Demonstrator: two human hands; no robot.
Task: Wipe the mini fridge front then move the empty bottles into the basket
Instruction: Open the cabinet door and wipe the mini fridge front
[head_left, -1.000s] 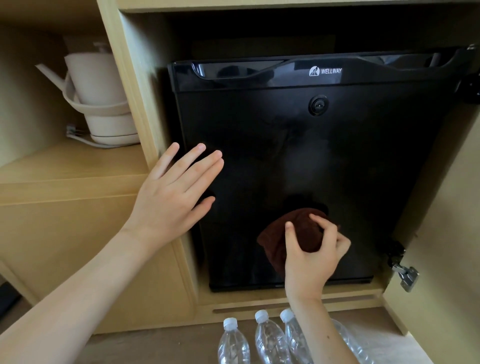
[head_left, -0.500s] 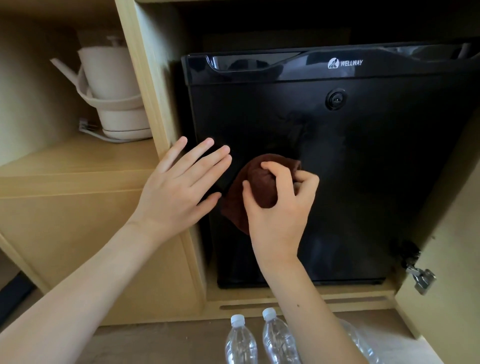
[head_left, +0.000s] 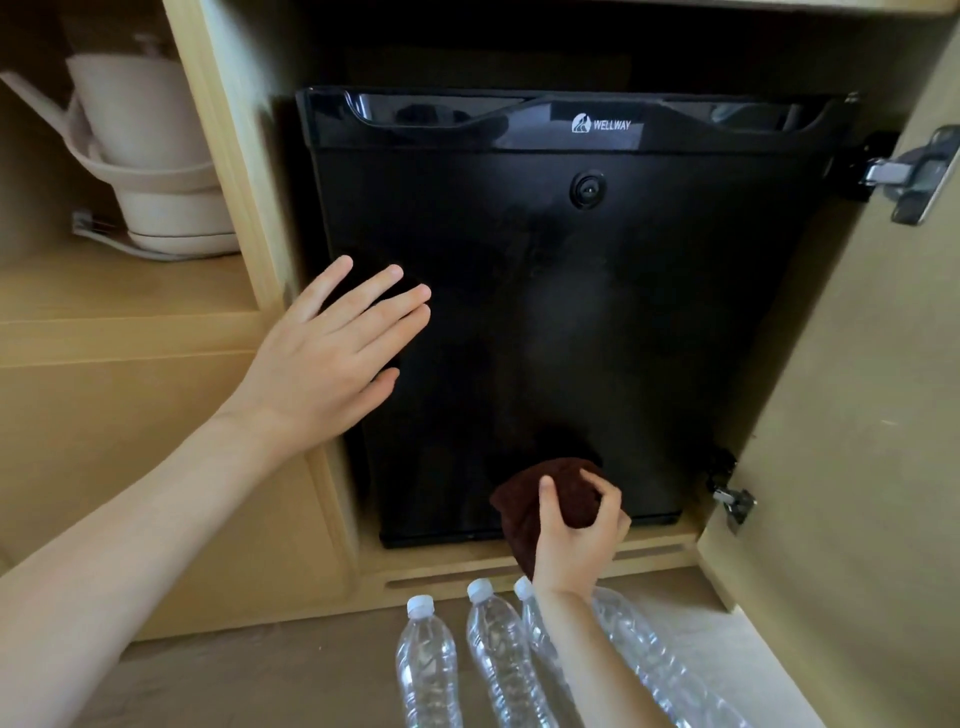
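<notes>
Pressing a bunched brown cloth (head_left: 563, 491) against the lower front of the black mini fridge (head_left: 571, 322), right hand (head_left: 576, 540) clamped around it near the bottom edge. Resting flat with fingers spread on the fridge's left side, left hand (head_left: 332, 358) empty and partly over the wooden cabinet (head_left: 156, 415) edge. Standing on the floor (head_left: 260, 675) just below the fridge, clear plastic bottles (head_left: 428, 670) in a row with white caps, one partly hidden behind the right forearm.
</notes>
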